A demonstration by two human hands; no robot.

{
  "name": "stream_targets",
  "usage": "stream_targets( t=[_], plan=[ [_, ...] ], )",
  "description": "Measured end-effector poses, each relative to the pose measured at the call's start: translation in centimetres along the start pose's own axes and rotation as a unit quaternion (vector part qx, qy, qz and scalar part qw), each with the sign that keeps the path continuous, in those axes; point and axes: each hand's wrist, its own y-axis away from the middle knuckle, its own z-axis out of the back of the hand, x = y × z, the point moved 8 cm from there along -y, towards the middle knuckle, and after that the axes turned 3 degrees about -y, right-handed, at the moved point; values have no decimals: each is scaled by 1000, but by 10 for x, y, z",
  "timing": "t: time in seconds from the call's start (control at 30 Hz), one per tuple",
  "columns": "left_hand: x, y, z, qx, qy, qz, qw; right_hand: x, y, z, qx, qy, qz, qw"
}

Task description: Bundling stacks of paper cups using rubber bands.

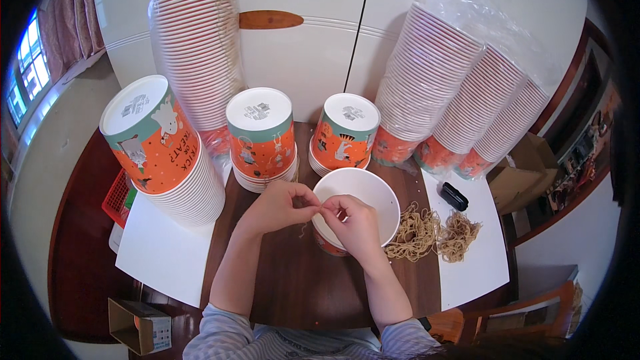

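A white-lined paper bucket (365, 187) stands upright, mouth up, on the dark wooden tabletop (293, 280). Over its near left rim, the fingertips of my left hand (279, 207) and my right hand (353, 223) meet in a pinch. A thin bit of tan twine (303, 230) dangles below my left fingers; the part at the fingertips is mostly hidden. Right of the bucket lie two loose tangles of tan cord, one nearer (413, 232) and another pile (458, 235) on the white table part.
Upside-down stacks of orange and green buckets stand at left (153, 137), centre left (261, 137) and centre (347, 130). Tall bagged stacks rise behind, left (197, 53) and right (430, 73). A small black oblong object (453, 197) lies right. Cardboard boxes sit lower left (140, 327) and right (527, 170).
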Motion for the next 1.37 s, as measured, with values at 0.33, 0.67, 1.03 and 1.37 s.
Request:
stream_targets(
  t=[0.33, 0.67, 1.03, 1.37],
  plan=[
    [-5, -1, 0, -23, -35, -38, 998, 0, 0, 1, -3, 8, 4, 1000],
    [-6, -1, -2, -18, -43, -53, 998, -3, -1, 1, -3, -12, -6, 1000],
    [-24, 1, -3, -47, -147, -119, 981, -8, 0, 0, 6, -36, -24, 999],
    [-9, 10, -7, -59, -115, -53, 990, -10, 0, -3, 49, -26, -41, 998]
  ],
)
